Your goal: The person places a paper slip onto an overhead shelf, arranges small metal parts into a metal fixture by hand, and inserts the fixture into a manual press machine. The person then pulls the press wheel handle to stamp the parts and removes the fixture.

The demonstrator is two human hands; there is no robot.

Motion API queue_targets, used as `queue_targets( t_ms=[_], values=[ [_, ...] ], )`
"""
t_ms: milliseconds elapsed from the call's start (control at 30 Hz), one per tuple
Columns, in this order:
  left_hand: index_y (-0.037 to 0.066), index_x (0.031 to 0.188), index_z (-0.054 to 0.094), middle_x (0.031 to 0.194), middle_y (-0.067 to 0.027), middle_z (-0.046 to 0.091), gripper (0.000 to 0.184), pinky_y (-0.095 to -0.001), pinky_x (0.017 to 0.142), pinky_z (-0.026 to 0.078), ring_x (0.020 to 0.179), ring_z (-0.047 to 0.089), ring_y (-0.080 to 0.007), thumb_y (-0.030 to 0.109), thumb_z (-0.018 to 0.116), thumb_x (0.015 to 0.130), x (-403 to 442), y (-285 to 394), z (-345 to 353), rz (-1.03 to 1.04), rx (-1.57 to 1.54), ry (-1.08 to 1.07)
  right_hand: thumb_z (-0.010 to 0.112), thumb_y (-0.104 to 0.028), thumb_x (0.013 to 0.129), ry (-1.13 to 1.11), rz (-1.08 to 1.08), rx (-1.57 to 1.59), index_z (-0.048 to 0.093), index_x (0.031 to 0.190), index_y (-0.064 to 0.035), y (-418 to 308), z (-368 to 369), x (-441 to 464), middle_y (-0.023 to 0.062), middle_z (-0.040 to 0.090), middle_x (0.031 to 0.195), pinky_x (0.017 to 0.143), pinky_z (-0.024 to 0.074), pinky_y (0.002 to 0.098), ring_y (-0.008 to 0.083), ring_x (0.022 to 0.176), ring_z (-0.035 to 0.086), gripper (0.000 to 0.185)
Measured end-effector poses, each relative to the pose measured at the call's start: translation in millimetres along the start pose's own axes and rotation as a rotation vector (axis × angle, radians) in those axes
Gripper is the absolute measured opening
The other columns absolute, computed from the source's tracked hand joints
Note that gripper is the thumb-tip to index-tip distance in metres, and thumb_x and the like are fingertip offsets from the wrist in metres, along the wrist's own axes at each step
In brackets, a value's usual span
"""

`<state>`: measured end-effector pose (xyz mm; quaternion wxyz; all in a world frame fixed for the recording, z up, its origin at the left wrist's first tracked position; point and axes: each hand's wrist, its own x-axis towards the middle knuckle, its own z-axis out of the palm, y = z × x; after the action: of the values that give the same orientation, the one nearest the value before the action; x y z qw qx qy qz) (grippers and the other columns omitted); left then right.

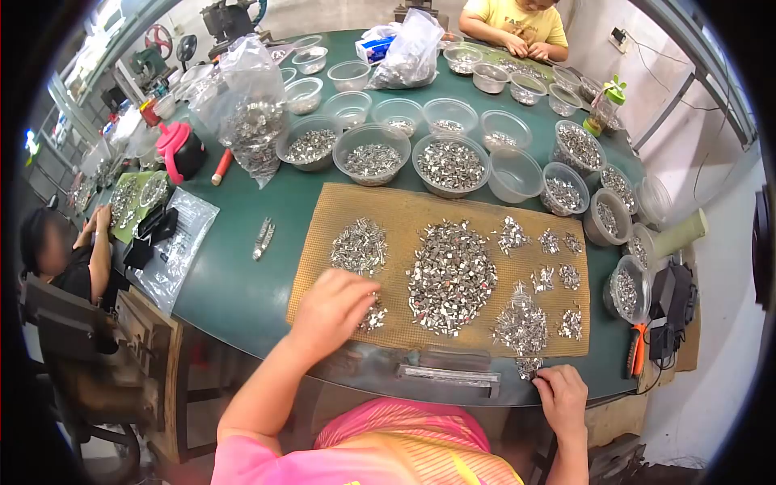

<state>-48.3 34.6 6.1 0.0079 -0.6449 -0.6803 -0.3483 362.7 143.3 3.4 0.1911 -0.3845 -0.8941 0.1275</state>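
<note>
My left hand [333, 311] is over the lower left of the tan mat [396, 210], its fingers bent together beside a small pile of metal pieces [374, 315]; whatever they hold is hidden. A larger pile of slim metal pieces [359, 246] lies just above it. My right hand [561, 396] rests at the table's front edge, fingers curled, by the tip of a metal pile [521, 323]; its fingertips are too small to read. Between the hands lies a big oval heap of small metal pieces [451, 277]. Several smaller piles [570, 276] dot the mat's right side.
Plastic tubs of metal parts [451, 165] curve behind and right of the mat. Tweezers or pliers [263, 239], a red-handled tool [221, 167], a pink-lidded jug [179, 151] and bags [252, 121] lie left. Orange-handled pliers [636, 352] are right. Two people sit at the table, far right and left.
</note>
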Motion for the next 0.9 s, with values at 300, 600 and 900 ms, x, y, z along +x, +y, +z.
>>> queue_targets(
  t_ms=[300,600,900],
  values=[
    [0.009,0.094,0.075,0.09,-0.0067,0.065,0.011,-0.0409,0.082,0.054,0.093,0.062,-0.0291,0.011,0.078,0.084,25.2,-31.5,17.9,0.066,0.188,-0.106,0.081,-0.005,0.08,0.023,-0.087,0.03,0.073,0.091,-0.0065,9.0,4.8,3.7,0.0077,0.067,0.085,0.068,0.0529,0.0407,0.0303,0.076,0.065,0.013],
    [0.005,0.093,0.069,0.091,-0.0109,0.062,0.011,-0.0434,0.079,0.052,0.092,0.061,-0.0332,0.003,0.074,0.083,25.3,-26.5,27.4,0.055,0.237,-0.097,0.079,-0.007,0.083,0.053,-0.151,-0.039,0.067,0.095,-0.0094,15.9,12.5,-0.5,0.0056,0.064,0.084,0.063,0.0528,0.0376,0.0262,0.073,0.066,0.017],
    [0.005,0.096,0.07,0.093,-0.0127,0.065,0.012,-0.0447,0.08,0.053,0.093,0.062,-0.0343,0.001,0.073,0.085,22.1,-29.8,26.4,0.073,0.161,-0.076,0.078,-0.01,0.087,0.132,-0.063,-0.174,0.066,0.097,-0.0116,15.0,10.6,23.0,0.0088,0.065,0.085,0.062,0.054,0.0403,0.0313,0.074,0.067,0.015]
  ],
)
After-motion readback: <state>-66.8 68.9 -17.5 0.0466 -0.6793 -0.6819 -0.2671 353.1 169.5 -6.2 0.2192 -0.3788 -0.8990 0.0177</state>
